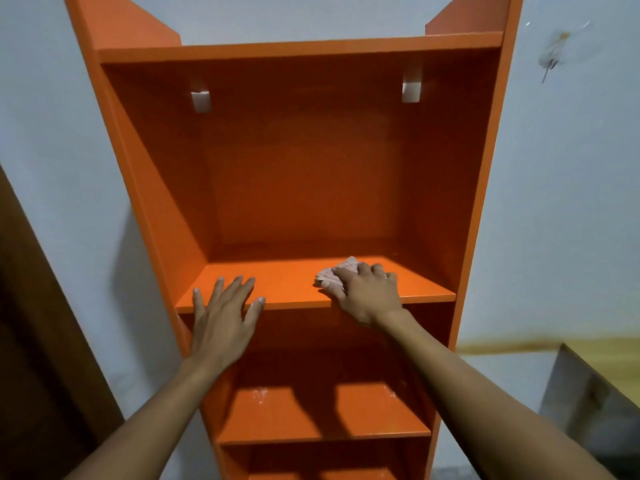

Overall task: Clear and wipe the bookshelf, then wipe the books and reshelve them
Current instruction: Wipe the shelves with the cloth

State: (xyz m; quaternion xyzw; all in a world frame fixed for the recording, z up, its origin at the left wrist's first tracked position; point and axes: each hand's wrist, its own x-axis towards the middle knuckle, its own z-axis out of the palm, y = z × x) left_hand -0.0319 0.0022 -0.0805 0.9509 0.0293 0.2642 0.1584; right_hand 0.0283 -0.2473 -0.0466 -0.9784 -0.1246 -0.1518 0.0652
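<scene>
Right now the person is wiping the middle shelf [298,285] of the orange bookshelf [481,188]. Right hand [367,292] is curling its fingers [375,270] over a bunched pale pink cloth [337,271], pressing it down on the shelf's right half, close to the near edge. Cloth is mostly sticking out at the far-left side of the knuckles.

Left hand [221,306] is lying flat on the left half of the same shelf, fingers [239,284] straight and spread, holding nothing — probably bracing the tall, narrow unit so it isn't rocking under the wiping pressure.

Every compartment in view is holding no books, so clearing is looking done. The books themselves aren't anywhere in view — can't tell where they're stacked.

Lower shelf [325,417] is showing small glints near the back, possibly moisture or dust, can't tell which.

Two white brackets [201,100] are sitting high on the back panel, likely wall fixings. Pale wall [561,202] is running behind the unit, and a dark wooden door or panel [38,323] is standing at the far left.

Judging from this: wiping stage, books still to come.
</scene>
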